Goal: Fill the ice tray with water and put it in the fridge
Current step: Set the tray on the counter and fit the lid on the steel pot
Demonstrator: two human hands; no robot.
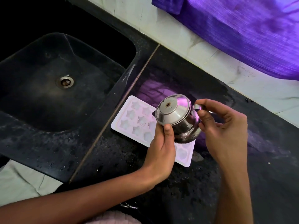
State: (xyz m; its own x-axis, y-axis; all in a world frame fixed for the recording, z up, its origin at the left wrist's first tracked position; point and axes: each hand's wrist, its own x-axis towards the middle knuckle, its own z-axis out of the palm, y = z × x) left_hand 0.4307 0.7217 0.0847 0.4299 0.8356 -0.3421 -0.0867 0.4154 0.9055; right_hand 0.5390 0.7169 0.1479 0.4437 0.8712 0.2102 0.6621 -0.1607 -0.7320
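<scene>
Both hands are on the small steel kettle (178, 120) as I watch from the head camera: my left hand (159, 151) cups its rounded underside with the thumb pressed against the lid rim, and my right hand (224, 131) pinches the curved handle between thumb and forefinger. That kettle is polished, bulbous metal with a domed lid, tilted toward the left above the ice tray (137, 125). I see the tray lying flat on the black speckled granite counter (113, 159), just right of the seam beside the dark stone sink (40, 94). It is pale, thin plastic with star-shaped moulds; whether they hold water I can't quite tell. Purple ribbed cloth (242, 33) hangs over the white marble-patterned tiles (169, 34) behind.
</scene>
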